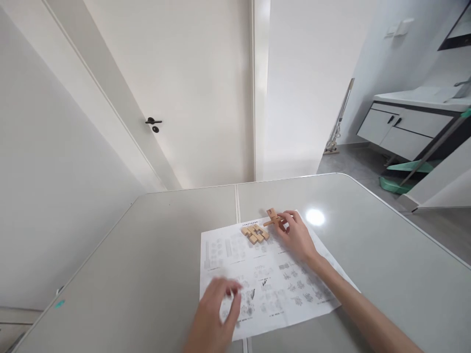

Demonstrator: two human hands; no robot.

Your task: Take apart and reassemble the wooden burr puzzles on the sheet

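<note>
Right hand [297,236]: fingertips closed on a small wooden cross-shaped piece [273,218], made of two short wooden bars joined at an angle. The piece sits at the far edge of the printed sheet [268,274], just left of the hand; one bar stands tilted upward, the other runs toward the fingers. Whether the piece is lifted or resting on the sheet cannot be told. The forearm runs from the near right corner of the view diagonally across the sheet.

Just near-left of the held piece: a small cluster of loose wooden blocks [254,233], lying flat and side by side on the sheet, touching one another, apart from the right hand's fingers.

Left hand [215,314]: motion-blurred, low over the near-left part of the sheet, fingers loosely curled, holding nothing that can be made out. Contact with the paper cannot be confirmed. Well apart from the blocks.

The sheet is white, printed with rows of small grey diagrams, lying flat and slightly askew on a grey table [128,264]. A seam in the table top runs from far to near under the sheet. A bright spot of reflected light lies on the table just right of the right hand.

Beyond the table: a white door with a black handle [153,121] to the far left; a cabinet [405,127] to the far right.
</note>
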